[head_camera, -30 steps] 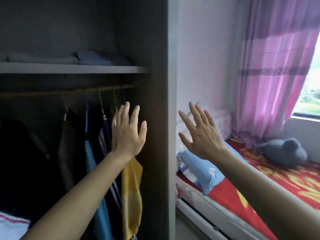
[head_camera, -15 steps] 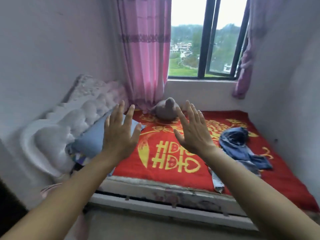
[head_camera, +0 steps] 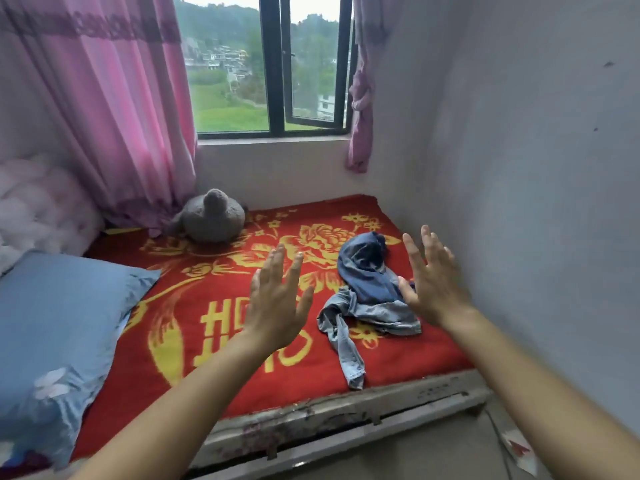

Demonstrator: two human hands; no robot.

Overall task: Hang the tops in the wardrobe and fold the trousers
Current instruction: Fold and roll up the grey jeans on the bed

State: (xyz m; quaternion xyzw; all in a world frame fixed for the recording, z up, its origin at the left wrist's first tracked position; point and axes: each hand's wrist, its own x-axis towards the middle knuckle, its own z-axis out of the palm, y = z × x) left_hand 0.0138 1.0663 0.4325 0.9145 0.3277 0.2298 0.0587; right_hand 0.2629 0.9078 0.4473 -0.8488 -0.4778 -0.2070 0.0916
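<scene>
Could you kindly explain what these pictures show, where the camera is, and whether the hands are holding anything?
There is no machine: a person wears one wide-angle camera on the head, so every picture looks forward and down past their own arms. The left hand and right hand are raised over the bed with fingers straight, holding nothing. On the red blanket lies a crumpled heap of denim trousers near the right hand. A blue pillow sits at the left and a grey soft toy by the pink curtain.

text | red blanket [head_camera: 415, 355] | yellow double-happiness character [head_camera: 221, 327] 囍, partly hidden behind left hand [head_camera: 277, 306]
</scene>
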